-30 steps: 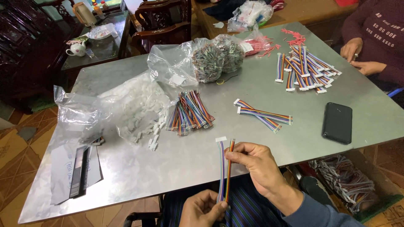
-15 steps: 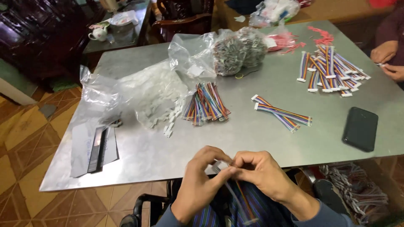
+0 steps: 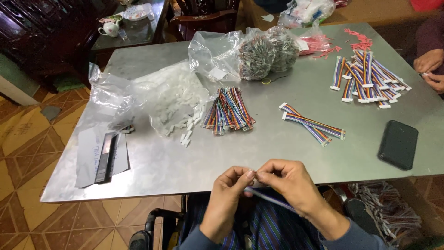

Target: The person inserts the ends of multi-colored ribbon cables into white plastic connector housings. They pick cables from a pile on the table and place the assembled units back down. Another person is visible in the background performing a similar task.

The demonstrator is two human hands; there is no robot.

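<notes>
My left hand (image 3: 230, 194) and my right hand (image 3: 289, 183) meet fingertip to fingertip just below the near edge of the grey metal table (image 3: 286, 153). Between them they pinch a multicoloured ribbon cable (image 3: 270, 197) that slants down to the right under my right hand. Its end is hidden by my fingers. A bundle of the same coloured cables (image 3: 228, 111) lies on the table ahead of my hands. Two finished cables with white connectors (image 3: 312, 124) lie to the right of it.
A clear bag spilling white connectors (image 3: 173, 99) sits at left, another bag of grey parts (image 3: 263, 55) behind. A pile of finished cables (image 3: 367, 78) lies far right near another person's hands (image 3: 430, 69). A black phone (image 3: 398, 144) rests at right, a dark strip on paper (image 3: 105, 155) at left.
My hands went from holding the cable upright and apart to pinching it close together at the table edge; the cable now hangs down toward my lap.
</notes>
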